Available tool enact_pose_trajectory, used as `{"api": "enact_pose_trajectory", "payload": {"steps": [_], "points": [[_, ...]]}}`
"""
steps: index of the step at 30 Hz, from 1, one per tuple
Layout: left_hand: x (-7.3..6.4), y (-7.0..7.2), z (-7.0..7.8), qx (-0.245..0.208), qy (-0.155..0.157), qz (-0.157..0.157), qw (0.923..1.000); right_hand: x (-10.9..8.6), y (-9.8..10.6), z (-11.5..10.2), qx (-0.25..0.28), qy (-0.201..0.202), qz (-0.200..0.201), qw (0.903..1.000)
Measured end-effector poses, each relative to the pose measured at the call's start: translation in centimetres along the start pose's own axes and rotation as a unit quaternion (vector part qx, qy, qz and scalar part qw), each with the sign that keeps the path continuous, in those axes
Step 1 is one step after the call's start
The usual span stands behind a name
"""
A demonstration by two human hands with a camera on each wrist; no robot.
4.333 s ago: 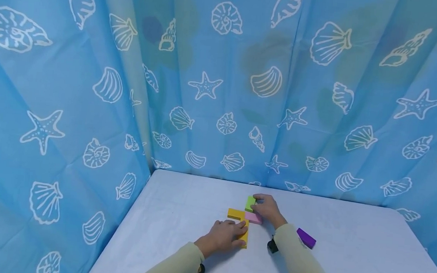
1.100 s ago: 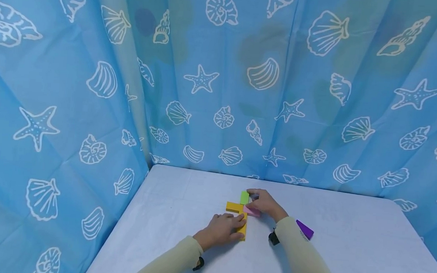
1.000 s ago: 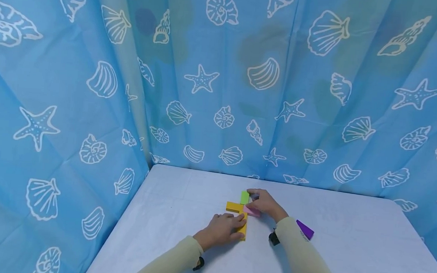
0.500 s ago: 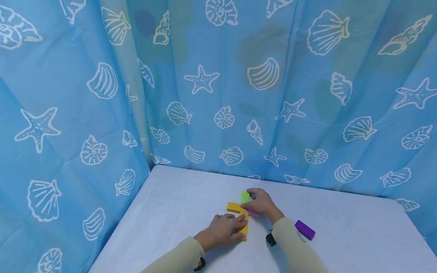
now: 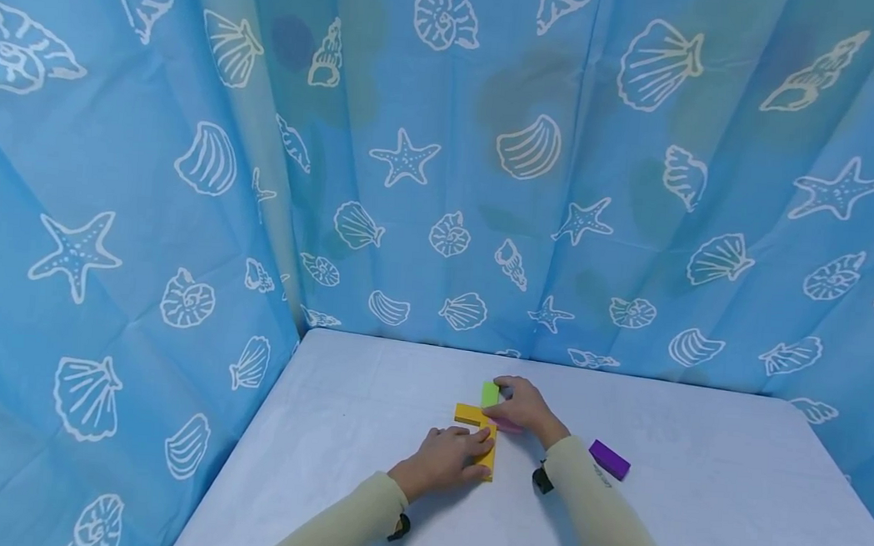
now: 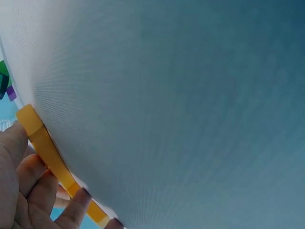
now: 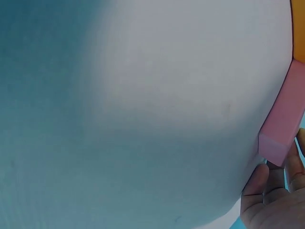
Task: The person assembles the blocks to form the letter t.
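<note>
The left hand (image 5: 442,464) lies with its fingers spread along the near yellow block (image 5: 487,470), touching rather than visibly pinching it, while the right hand (image 5: 522,405) has thumb and forefinger bent in a narrow span, seemingly holding the green block (image 5: 490,395) by its near and far ends. The near yellow block points away from the person on the white tabletop (image 5: 677,530); well to its right lies a purple block (image 5: 609,460), apart from the rest. At its far end, the far yellow block (image 5: 468,413) reaches left and the pink block (image 5: 509,426) reaches right, with the green one just beyond. All look light, stiff and hard to damage, probably smooth enough to slide at a nudge; the long sides would likely give the surest hold. In the head view the right hand partly covers the pink block; the right wrist view shows its square end and its other end meeting yellow, but not the green. Farthest hangs a blue shell-print curtain (image 5: 450,182).
</note>
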State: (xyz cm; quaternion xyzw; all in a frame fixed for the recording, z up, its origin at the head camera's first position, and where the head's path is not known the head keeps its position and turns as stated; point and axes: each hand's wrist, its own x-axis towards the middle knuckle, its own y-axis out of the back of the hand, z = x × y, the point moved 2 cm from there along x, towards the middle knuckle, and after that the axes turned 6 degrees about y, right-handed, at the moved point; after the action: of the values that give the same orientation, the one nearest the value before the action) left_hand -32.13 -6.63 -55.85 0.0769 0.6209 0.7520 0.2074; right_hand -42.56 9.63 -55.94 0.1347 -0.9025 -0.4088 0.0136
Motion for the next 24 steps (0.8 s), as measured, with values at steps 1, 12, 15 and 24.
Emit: {"api": "enact_pose_trajectory", "payload": {"steps": [1,12,15,24], "points": [[0.03,-0.06,-0.03,0.001,0.000,-0.001,1.0000,-0.01,0.01,0.00,0.000,0.000,0.000,1.0000],[0.06,-0.15,-0.16,-0.004,-0.002,-0.003,1.0000,0.44,-0.02,0.27,-0.003,0.003,0.012,0.9999],[-0.04,-0.09,-0.05,-0.004,0.001,-0.003,1.0000,0.46,0.06,0.21,-0.001,0.000,0.014,0.9999],[-0.17,-0.05,0.07,-0.002,0.007,-0.003,1.0000,0.32,-0.01,0.25,0.012,-0.014,0.017,0.9997]]}}
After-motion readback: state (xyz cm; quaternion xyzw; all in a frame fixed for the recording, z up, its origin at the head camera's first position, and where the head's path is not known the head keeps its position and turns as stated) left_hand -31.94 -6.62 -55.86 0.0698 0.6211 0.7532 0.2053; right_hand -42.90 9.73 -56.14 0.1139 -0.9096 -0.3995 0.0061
